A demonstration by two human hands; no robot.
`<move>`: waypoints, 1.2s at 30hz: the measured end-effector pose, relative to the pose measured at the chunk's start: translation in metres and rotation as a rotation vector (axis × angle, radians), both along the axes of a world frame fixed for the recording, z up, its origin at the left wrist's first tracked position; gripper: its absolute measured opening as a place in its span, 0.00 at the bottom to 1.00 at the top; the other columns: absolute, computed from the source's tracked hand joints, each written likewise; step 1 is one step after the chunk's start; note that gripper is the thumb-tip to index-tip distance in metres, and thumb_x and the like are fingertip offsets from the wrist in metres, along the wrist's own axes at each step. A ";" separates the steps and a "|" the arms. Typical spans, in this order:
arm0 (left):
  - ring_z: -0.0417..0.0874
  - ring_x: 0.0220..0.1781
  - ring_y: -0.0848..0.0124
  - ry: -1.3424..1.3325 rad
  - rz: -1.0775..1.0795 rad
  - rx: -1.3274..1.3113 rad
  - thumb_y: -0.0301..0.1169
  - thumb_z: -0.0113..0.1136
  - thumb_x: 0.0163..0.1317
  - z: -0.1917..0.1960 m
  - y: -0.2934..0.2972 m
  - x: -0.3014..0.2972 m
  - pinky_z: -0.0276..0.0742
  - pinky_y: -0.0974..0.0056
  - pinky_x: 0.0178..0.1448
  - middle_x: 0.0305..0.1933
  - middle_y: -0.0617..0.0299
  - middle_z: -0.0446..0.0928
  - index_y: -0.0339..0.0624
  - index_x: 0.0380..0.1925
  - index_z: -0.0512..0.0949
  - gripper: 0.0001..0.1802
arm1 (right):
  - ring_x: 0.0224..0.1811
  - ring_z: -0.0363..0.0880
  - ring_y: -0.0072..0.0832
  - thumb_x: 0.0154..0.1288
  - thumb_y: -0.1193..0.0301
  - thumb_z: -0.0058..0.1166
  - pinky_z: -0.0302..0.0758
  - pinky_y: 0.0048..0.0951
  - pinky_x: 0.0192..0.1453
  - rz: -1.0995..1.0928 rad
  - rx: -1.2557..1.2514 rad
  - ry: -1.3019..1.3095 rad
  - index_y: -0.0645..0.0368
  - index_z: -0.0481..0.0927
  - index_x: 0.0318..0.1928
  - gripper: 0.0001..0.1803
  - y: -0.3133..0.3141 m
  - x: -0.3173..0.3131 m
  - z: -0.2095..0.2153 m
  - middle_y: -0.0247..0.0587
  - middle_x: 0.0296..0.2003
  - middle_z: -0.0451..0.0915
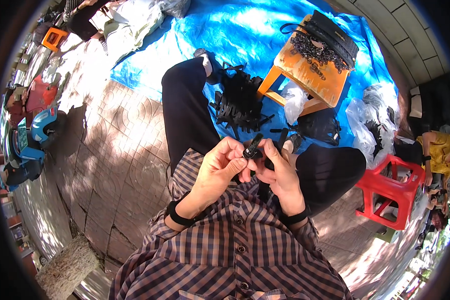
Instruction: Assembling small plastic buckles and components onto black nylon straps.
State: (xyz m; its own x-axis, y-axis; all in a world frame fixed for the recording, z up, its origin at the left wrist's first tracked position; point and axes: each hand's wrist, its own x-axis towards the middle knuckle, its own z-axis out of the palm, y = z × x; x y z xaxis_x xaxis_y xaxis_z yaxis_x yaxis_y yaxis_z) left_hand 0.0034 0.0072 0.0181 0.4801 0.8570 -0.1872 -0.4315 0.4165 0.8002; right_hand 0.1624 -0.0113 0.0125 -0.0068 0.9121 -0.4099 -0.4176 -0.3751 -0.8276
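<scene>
Seated person seen from above, both hands raised over the lap at frame centre. The left hand (219, 167) and right hand (280, 172) meet, fingertips pinching one small black strap piece (252, 146) between them; neither hand is spread. The piece's long axis runs from about 7 o'clock to 1 o'clock, its free upper end pointing toward 1 o'clock, its lower end hidden in the fingers. Each wrist carries one black band, below a checked shirt (235, 250).

Ground: patterned paving stones (120, 150) at 9 o'clock, dappled with sun; a blue tarpaulin (235, 30) spreads at 12 o'clock. On the tarpaulin, just beyond the knees in black trousers, lies one heap of black straps (240, 100). At 1 o'clock stands one orange stool (310, 70) bearing one black bag (335, 35) and a cluster of dark small parts. One red plastic stool (390, 190) stands at 3 o'clock. Clear plastic bags (365, 125) lie between the two stools; their number cannot be told. Another person in a yellow top (437, 147) sits at the 3 o'clock rim.
</scene>
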 end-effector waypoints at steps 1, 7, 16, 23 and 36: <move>0.74 0.25 0.79 0.023 -0.030 -0.013 0.24 0.49 0.65 0.001 -0.001 0.001 0.71 0.76 0.30 0.31 0.60 0.78 0.41 0.36 0.66 0.03 | 0.17 0.62 0.12 0.65 0.62 0.50 0.54 0.13 0.19 -0.007 0.012 0.095 0.65 0.76 0.40 0.16 -0.001 -0.001 -0.001 0.30 0.20 0.70; 0.58 0.16 0.84 0.119 -0.125 -0.057 0.33 0.47 0.67 -0.005 -0.009 0.006 0.48 0.76 0.20 0.18 0.72 0.64 0.43 0.36 0.71 0.06 | 0.14 0.59 0.08 0.62 0.68 0.56 0.49 0.12 0.14 -0.144 0.082 0.189 0.61 0.75 0.44 0.13 0.009 -0.002 0.003 0.24 0.17 0.66; 0.59 0.17 0.84 0.216 -0.180 -0.030 0.32 0.43 0.68 -0.002 -0.020 0.000 0.53 0.79 0.22 0.23 0.71 0.69 0.41 0.43 0.72 0.10 | 0.17 0.64 0.09 0.61 0.68 0.56 0.57 0.11 0.17 -0.014 0.156 -0.130 0.61 0.77 0.40 0.10 0.019 0.002 0.003 0.24 0.21 0.70; 0.56 0.16 0.85 0.140 -0.132 0.036 0.33 0.44 0.68 -0.003 -0.010 -0.001 0.50 0.77 0.22 0.16 0.72 0.63 0.39 0.41 0.74 0.12 | 0.20 0.68 0.12 0.64 0.68 0.54 0.64 0.14 0.23 -0.026 0.293 -0.282 0.62 0.76 0.39 0.10 0.023 -0.010 0.010 0.28 0.22 0.72; 0.59 0.20 0.86 0.425 0.082 0.157 0.28 0.47 0.67 -0.006 -0.017 0.012 0.57 0.77 0.23 0.17 0.72 0.63 0.38 0.37 0.72 0.06 | 0.17 0.65 0.10 0.62 0.71 0.55 0.59 0.13 0.19 -0.133 0.195 -0.073 0.65 0.77 0.33 0.08 0.000 -0.004 0.018 0.34 0.23 0.76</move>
State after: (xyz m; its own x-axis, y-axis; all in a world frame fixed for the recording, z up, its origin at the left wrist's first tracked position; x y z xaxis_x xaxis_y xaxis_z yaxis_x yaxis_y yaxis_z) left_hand 0.0150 -0.0101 0.0121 0.3185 0.9227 -0.2174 -0.0777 0.2540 0.9641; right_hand 0.1583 -0.0111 0.0304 0.1417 0.9649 -0.2210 -0.3886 -0.1511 -0.9089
